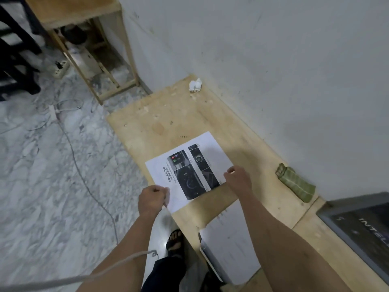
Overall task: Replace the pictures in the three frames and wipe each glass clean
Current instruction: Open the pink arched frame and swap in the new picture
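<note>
Plywood table (189, 114) by grey wall, printed "ADVANCED" picture sheet (185, 171), left hand (151, 199) and right hand (237, 178) pinching its edges

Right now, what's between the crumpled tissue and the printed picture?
Only bare wooden table, seen from the head camera, lies between the crumpled tissue and the printed picture.

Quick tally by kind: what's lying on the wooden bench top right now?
Printed sheets: 1, gripped by both hands
Picture frames: 2
Green cloths: 1
Crumpled tissues: 1
Total: 5
</note>
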Demonstrator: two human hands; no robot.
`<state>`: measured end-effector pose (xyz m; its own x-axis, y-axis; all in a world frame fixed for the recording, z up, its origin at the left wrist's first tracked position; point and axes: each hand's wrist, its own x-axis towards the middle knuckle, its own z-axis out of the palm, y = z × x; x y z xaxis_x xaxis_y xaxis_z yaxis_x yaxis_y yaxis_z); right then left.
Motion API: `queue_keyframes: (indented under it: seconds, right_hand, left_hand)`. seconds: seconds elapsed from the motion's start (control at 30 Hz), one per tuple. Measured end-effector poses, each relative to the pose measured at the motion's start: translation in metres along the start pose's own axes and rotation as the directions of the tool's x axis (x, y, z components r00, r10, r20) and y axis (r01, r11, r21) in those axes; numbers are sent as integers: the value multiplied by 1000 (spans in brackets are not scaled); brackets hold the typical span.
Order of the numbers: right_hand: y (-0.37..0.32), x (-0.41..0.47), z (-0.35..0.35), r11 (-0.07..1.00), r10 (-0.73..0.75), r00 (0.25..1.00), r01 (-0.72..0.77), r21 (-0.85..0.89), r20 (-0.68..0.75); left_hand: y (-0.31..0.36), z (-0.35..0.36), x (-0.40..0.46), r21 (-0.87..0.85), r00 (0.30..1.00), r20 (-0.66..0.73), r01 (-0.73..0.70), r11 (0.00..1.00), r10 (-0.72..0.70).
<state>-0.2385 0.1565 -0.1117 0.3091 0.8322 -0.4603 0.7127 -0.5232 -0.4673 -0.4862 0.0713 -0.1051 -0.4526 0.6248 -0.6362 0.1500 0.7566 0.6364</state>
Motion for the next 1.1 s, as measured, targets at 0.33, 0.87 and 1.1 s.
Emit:
queue_keyframes:
  seconds: [0.33,0.87,1.1]
  right_hand:
    - [157,-67,-43,932,56,986,4,-362,156]
    - [211,-125,-52,970,48,957,-114,216,287]
    - [224,-143,-78,865,109,943,-247,438,315]
  left_hand:
    - [-85,57,-98,165,986,136,74,983,-97]
    - [-110,82,-168,-171,994,33,104,980,-99]
    - [-92,70,-176,-253,990,143,38,967,-1]
